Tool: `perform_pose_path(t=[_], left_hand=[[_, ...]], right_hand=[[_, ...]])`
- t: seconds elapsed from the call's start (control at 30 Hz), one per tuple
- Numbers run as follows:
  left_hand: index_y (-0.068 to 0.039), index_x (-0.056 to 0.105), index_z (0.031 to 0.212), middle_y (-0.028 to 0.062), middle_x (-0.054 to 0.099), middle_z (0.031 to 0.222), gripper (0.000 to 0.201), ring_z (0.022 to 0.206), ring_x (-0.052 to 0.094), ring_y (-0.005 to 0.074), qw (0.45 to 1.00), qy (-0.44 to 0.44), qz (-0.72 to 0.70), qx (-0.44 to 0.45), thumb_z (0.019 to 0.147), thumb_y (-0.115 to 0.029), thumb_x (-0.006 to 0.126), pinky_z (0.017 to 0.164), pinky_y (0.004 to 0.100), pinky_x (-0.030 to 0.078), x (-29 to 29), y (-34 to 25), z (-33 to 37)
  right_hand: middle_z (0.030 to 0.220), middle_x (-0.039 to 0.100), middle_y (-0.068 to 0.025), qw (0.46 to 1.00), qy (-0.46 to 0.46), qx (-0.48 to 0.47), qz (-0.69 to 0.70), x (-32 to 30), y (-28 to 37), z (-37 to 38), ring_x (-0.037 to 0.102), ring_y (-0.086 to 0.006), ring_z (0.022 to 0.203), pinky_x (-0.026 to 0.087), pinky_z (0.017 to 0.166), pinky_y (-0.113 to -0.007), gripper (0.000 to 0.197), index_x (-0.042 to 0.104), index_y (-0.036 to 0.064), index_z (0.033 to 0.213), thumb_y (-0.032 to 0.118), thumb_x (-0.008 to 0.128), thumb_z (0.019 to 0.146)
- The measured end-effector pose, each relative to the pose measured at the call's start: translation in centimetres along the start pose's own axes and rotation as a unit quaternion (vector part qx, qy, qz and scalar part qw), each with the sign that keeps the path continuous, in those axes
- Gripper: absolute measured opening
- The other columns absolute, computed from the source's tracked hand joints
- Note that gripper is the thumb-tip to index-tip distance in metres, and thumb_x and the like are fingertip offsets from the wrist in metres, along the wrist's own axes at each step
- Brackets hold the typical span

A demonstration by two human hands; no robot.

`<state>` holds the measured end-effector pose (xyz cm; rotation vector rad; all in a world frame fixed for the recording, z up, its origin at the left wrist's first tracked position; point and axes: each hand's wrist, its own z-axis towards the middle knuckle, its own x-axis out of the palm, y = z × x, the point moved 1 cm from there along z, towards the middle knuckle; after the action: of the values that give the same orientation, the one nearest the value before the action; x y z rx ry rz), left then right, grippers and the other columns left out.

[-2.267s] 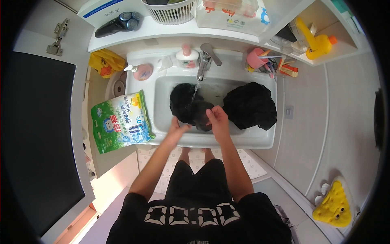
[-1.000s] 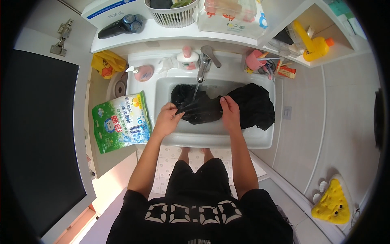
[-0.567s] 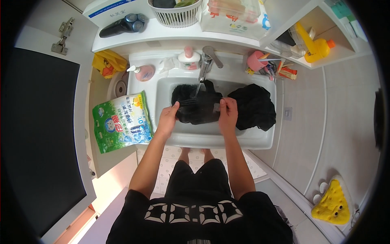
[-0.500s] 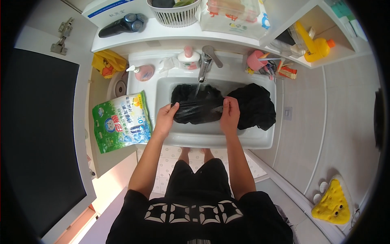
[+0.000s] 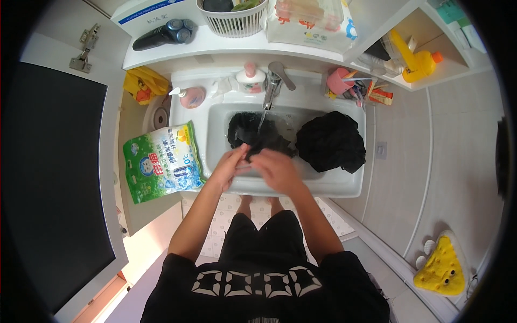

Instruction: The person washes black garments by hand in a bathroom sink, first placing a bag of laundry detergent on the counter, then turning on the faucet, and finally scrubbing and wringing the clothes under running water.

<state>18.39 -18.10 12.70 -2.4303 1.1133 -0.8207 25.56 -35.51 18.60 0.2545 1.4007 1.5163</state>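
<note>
Wet black cloth (image 5: 249,129) lies bunched in the left part of the white sink basin (image 5: 216,126), under a thin stream from the metal faucet (image 5: 272,86). My left hand (image 5: 229,167) is closed at the cloth's near edge, its thumb against the fabric. Close beside it, my right hand (image 5: 279,171) is smeared by motion, so its grip cannot be made out. Both hands hover over the front of the basin and hide part of the cloth. A second black cloth bundle (image 5: 331,141) rests on the basin's right side, touched by neither hand.
Left of the basin stands a green-and-white detergent bag (image 5: 161,164). Behind it are a pink pump bottle (image 5: 191,98), a white bottle (image 5: 251,78) and a pink cup (image 5: 339,82). A shelf above holds an electric shaver (image 5: 164,35) and a white basket (image 5: 231,21).
My right hand has swung left and toward me, beside the left hand. The cloth, stretched between both hands before, has dropped into a bunch in the basin.
</note>
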Motion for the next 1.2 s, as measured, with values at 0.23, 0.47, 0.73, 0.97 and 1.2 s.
perform_pose_path(t=[0.23,0.47,0.73,0.97,1.2], left_hand=[[-0.002,0.059,0.13,0.0083,0.069,0.112,0.032,0.102,0.067,0.0164,0.994,0.05,-0.085,0.048,0.1,-0.013,0.055,0.089,0.0302,0.054,-1.4,1.2,0.7],[-0.002,0.06,0.128,0.0144,0.066,0.126,0.037,0.117,0.064,0.0289,0.935,0.147,-0.324,-0.004,0.1,-0.022,0.046,0.106,0.0434,0.048,-0.2,1.2,-1.3],[-0.003,0.056,0.136,0.0161,0.064,0.13,0.045,0.123,0.059,0.0293,0.913,0.19,-0.36,0.036,0.1,-0.028,0.047,0.107,0.0425,0.046,-2.1,-1.1,-2.5],[-0.008,0.043,0.149,0.0222,0.046,0.148,0.07,0.132,0.049,0.0393,0.845,-0.194,0.392,0.308,0.087,-0.021,0.071,0.115,0.0446,0.035,-6.6,-1.9,-0.5],[-0.006,0.051,0.141,0.0237,0.053,0.134,0.081,0.121,0.053,0.0402,0.745,-0.031,0.537,0.395,0.073,-0.032,0.086,0.1,0.0453,0.044,-1.4,0.7,0.8]], right_hand=[[0.086,0.064,-0.0104,0.969,0.034,0.195,0.146,6.0,-3.3,-6.7,0.065,-0.0223,0.079,0.052,0.068,-0.038,0.023,0.059,0.0086,0.111,0.005,0.057,0.089],[0.117,0.055,-0.0233,0.944,-0.135,0.3,0.033,5.3,-7.3,-4.6,0.064,-0.032,0.092,0.053,0.088,-0.044,0.06,0.041,0.0108,0.14,0.003,0.067,0.087],[0.113,0.064,-0.0225,0.967,0.073,0.245,-0.01,7.9,-15.2,-2.1,0.063,-0.0396,0.105,0.049,0.094,-0.041,0.044,0.059,0.0057,0.129,0.005,0.068,0.086],[0.102,0.068,-0.0241,0.918,-0.029,0.375,0.126,8.0,-14.7,-2.9,0.066,-0.0365,0.096,0.05,0.084,-0.04,0.032,0.062,-0.0036,0.115,0.021,0.058,0.095],[0.095,0.071,-0.015,0.867,-0.018,0.389,0.311,6.4,-8.4,0.0,0.065,-0.0223,0.088,0.049,0.081,-0.034,0.03,0.065,-0.0056,0.107,0.019,0.058,0.092]])
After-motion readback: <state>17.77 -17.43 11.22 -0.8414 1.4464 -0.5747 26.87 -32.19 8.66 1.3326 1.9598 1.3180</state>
